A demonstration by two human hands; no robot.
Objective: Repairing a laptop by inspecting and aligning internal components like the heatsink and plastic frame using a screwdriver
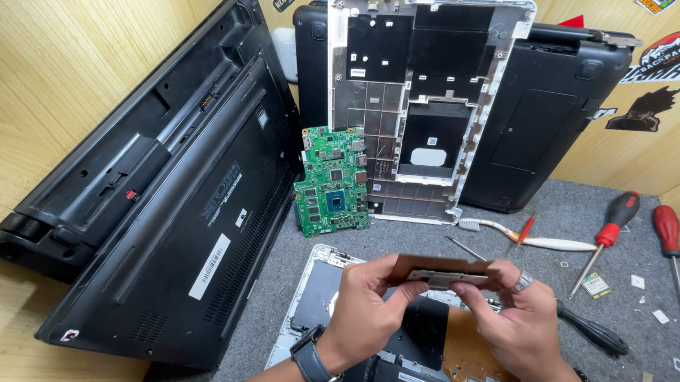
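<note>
Both my hands hold a small flat copper-brown metal plate (439,269) edge-on above an opened laptop base (322,290) on the grey mat. My left hand (366,299), with a dark watch on the wrist, pinches the plate's left end. My right hand (513,314), with a ring on one finger, grips its right end. A green circuit board (331,181) leans upright just behind, against a white laptop shell (429,107).
Black laptops lean against the wooden walls at left (160,202) and back right (548,115). Two red-handled screwdrivers (610,229) (670,249), a toothbrush (532,238), a black-handled tool (592,329) and small loose parts lie on the mat at right.
</note>
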